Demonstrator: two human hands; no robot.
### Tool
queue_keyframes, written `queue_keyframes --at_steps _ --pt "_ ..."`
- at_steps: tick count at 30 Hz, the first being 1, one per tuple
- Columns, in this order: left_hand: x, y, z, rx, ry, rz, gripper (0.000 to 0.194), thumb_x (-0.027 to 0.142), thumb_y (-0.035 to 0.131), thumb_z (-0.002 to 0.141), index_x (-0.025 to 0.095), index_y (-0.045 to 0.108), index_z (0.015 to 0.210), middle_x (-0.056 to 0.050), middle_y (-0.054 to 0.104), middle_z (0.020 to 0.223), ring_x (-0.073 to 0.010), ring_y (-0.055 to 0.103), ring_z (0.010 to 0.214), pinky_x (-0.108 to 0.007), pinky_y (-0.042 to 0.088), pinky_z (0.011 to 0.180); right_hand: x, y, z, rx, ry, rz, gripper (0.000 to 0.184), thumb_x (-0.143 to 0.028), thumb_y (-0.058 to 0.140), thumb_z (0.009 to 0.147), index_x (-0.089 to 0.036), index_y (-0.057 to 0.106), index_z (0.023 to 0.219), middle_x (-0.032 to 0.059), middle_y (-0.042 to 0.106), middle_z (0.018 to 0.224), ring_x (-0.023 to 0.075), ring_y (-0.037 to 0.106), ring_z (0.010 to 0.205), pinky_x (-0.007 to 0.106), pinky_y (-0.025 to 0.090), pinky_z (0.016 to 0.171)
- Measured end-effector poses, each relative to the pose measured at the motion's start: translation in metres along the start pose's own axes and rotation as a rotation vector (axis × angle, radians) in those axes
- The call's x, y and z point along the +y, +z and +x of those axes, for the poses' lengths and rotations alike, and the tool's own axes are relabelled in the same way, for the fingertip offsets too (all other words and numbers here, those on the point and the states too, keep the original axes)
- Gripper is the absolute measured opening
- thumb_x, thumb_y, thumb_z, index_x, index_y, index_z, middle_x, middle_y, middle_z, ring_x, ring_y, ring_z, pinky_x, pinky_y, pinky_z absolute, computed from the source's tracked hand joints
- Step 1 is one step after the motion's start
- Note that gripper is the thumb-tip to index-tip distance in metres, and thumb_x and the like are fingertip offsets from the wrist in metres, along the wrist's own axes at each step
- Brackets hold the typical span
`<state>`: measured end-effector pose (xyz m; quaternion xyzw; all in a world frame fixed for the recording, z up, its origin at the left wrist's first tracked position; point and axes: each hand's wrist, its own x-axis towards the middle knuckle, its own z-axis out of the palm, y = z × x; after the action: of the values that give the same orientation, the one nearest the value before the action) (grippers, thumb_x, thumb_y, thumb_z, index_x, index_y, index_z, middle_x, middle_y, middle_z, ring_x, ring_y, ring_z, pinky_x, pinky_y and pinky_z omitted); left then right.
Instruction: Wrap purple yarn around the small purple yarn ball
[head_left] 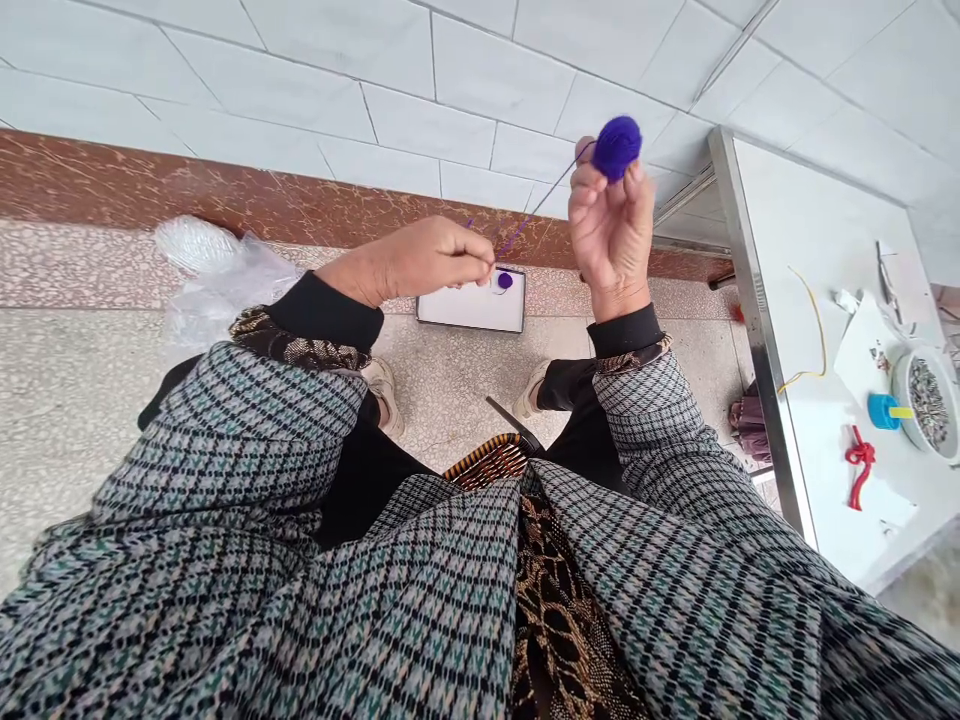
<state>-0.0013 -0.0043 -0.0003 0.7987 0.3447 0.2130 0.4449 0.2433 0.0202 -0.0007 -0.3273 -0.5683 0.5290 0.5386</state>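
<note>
**Purple yarn stretched between two raised hands**

The right hand (611,235) is lifted, palm toward the camera, with its fingertips closed on a small ball of purple yarn (617,147) that sits at the very top of the fingers, above the wrist. The fingers are drawn together around the lower part of the ball; most of the ball shows clear above them.

From the ball a thin purple strand (541,198) runs down and to the left to the left hand (427,260). That hand is curled into a loose fist, thumb and forefinger pinched together on the strand at its tip. The strand is taut and straight between the two hands, which are held near each other but not touching.

Both hands hover over the speckled floor (67,400), in front of the person's knees. On the floor beyond the left hand lies a white tray (465,305) holding a small purple piece (505,281). A crumpled clear plastic bag (217,270) lies at the left by the wall. At the right stands a white table (810,250) with a yellow thread (817,335), a red cord (859,462) and a bowl (930,400) of small dark pieces.
</note>
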Motion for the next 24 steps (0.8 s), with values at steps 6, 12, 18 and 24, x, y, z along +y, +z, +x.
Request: queue_keyframes --at_steps 6,12,18,24 --pt "0.009 0.006 0.002 -0.240 0.048 0.006 0.025 0.032 0.056 0.082 0.018 0.073 0.071 -0.002 0.062 0.064 -0.0151 0.061 0.069 -0.028 0.048 0.073 0.042 -0.002 0.009 0.144 0.141 0.018 0.069 -0.071 0.081 0.069 -0.025 0.046 0.108 0.0037 0.058 0.097 0.0195 0.059 0.101 0.031 0.057 0.089" --pt "0.016 -0.005 -0.008 -0.119 0.068 -0.069 0.022 0.035 0.060 0.078 0.021 0.068 0.063 -0.003 0.063 0.064 -0.0171 0.057 0.068 -0.034 0.043 0.069 0.021 0.020 -0.013 -0.441 0.326 -0.456 0.039 -0.039 0.081 0.080 -0.021 0.052 0.101 0.0016 0.059 0.087 0.0163 0.059 0.084 0.027 0.052 0.069" --pt "0.010 -0.019 -0.013 0.230 -0.122 -0.166 0.018 0.029 0.060 0.081 0.019 0.061 0.067 0.000 0.059 0.063 -0.0104 0.042 0.066 -0.031 0.037 0.066 -0.012 0.019 -0.019 -0.536 0.210 0.025 0.055 -0.053 0.083 0.073 -0.022 0.052 0.106 0.0022 0.061 0.092 0.0121 0.053 0.069 0.025 0.053 0.061" --pt "0.003 0.008 0.004 -0.099 0.030 -0.045 0.020 0.030 0.060 0.080 0.017 0.071 0.068 0.002 0.060 0.061 -0.0110 0.057 0.063 -0.028 0.046 0.073 0.008 0.025 -0.007 -0.017 0.167 0.124 0.045 -0.043 0.078 0.079 -0.024 0.049 0.108 -0.0005 0.058 0.092 0.0130 0.054 0.075 0.024 0.057 0.075"
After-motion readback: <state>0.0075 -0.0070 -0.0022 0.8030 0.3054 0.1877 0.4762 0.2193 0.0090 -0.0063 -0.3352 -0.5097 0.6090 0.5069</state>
